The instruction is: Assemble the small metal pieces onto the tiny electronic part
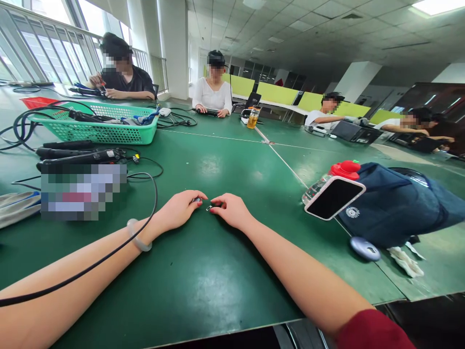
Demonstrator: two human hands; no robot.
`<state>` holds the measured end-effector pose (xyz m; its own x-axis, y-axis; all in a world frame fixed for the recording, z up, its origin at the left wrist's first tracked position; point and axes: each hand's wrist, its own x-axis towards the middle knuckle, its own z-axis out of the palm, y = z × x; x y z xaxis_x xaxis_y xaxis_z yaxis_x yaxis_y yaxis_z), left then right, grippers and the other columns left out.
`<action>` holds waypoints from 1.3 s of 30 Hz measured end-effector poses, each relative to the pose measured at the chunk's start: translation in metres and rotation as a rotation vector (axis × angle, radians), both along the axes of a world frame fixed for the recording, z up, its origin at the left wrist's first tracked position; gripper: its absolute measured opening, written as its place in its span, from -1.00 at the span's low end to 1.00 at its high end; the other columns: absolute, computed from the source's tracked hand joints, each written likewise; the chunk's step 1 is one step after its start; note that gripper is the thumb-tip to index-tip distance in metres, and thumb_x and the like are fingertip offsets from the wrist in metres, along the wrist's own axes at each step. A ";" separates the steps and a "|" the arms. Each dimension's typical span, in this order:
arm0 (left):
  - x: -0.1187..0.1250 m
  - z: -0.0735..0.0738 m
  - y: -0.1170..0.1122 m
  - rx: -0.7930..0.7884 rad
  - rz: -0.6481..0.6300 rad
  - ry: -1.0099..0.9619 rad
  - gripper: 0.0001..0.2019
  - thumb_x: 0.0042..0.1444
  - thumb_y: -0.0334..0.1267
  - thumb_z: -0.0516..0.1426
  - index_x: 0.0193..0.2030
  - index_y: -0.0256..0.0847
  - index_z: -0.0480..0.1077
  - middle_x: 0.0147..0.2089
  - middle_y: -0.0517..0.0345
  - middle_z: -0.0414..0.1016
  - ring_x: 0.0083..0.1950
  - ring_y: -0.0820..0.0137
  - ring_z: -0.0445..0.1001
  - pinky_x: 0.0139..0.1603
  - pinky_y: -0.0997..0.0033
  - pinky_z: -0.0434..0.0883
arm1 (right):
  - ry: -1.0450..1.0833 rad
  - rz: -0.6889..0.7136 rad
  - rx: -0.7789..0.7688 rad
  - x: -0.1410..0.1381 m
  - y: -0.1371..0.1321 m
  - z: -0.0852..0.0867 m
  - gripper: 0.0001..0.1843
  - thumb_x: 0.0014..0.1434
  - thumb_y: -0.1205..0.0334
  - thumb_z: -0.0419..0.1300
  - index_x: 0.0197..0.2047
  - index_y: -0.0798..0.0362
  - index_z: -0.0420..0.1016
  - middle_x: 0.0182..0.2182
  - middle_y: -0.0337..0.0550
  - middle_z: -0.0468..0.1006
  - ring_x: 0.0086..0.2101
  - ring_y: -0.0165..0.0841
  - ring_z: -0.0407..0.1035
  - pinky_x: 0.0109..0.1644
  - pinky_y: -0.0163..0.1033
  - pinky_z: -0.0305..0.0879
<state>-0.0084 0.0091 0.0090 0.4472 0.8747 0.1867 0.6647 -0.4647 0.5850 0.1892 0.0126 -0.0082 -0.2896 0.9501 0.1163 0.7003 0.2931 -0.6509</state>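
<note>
My left hand (pixel 182 207) rests low over the green table (pixel 203 271), fingers pinched round a small bluish-grey piece (pixel 197 199) that is mostly hidden. Facing it, close by but apart, is my right hand (pixel 232 210). Its thumb and fingers are pinched on a small piece with a shiny metal end (pixel 208 208), too small to name. A pale bangle (pixel 136 236) circles my left wrist, and a black cable (pixel 119 247) runs across that forearm.
On the left are a green basket (pixel 105 131) of tools, black tool-like items (pixel 80 155) and a glove (pixel 18 208). At right a phone (pixel 334 198) leans by a red-lidded bottle (pixel 343 170), a dark blue bag (pixel 392 203) and a grey-blue oval case (pixel 365 248). Several people sit further back.
</note>
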 end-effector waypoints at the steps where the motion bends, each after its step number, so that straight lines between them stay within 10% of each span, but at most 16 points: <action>1: 0.001 0.001 -0.003 -0.033 -0.045 -0.041 -0.70 0.21 -0.16 -0.05 -0.05 -0.14 0.43 -0.06 0.09 0.54 -0.04 0.28 0.49 0.03 0.30 0.38 | 0.010 -0.015 -0.018 0.001 0.000 0.001 -0.74 0.04 0.21 0.32 -0.15 0.01 0.60 -0.30 -0.19 0.53 -0.38 -0.46 0.34 -0.18 -0.29 0.28; 9: 0.001 0.001 -0.006 -0.112 -0.041 -0.205 -0.70 0.23 -0.12 -0.04 -0.04 -0.13 0.41 -0.06 0.14 0.55 -0.04 0.34 0.48 0.06 0.32 0.37 | -0.085 0.115 0.098 -0.001 -0.005 0.003 -0.86 0.12 0.37 0.22 -0.31 0.01 0.61 -0.39 -0.20 0.51 -0.32 -0.42 0.34 -0.17 -0.28 0.23; 21: 0.001 0.002 -0.007 -0.068 0.136 -0.155 -0.69 0.15 -0.11 0.05 -0.04 -0.12 0.48 -0.18 0.16 0.60 -0.22 0.32 0.53 -0.11 0.33 0.43 | 0.641 0.111 -0.179 -0.004 -0.004 -0.002 -0.81 -0.04 0.14 0.28 -0.39 0.08 0.47 -0.48 -0.25 0.53 -0.47 -0.47 0.36 -0.30 -0.31 0.32; 39: 0.004 0.006 -0.010 0.035 0.089 -0.060 -0.67 0.08 -0.14 0.16 0.01 -0.05 0.48 -0.21 0.21 0.61 -0.11 0.27 0.51 0.02 0.29 0.36 | 0.858 0.023 -0.243 -0.003 -0.001 -0.006 -0.65 -0.13 0.13 0.35 -0.23 0.05 0.49 -0.38 -0.17 0.61 -0.28 -0.32 0.51 -0.09 -0.16 0.42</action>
<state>-0.0042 -0.0005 0.0146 0.3553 0.9029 0.2420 0.6681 -0.4263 0.6098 0.1858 0.0114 -0.0137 -0.2148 0.9717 0.0983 -0.0614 0.0870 -0.9943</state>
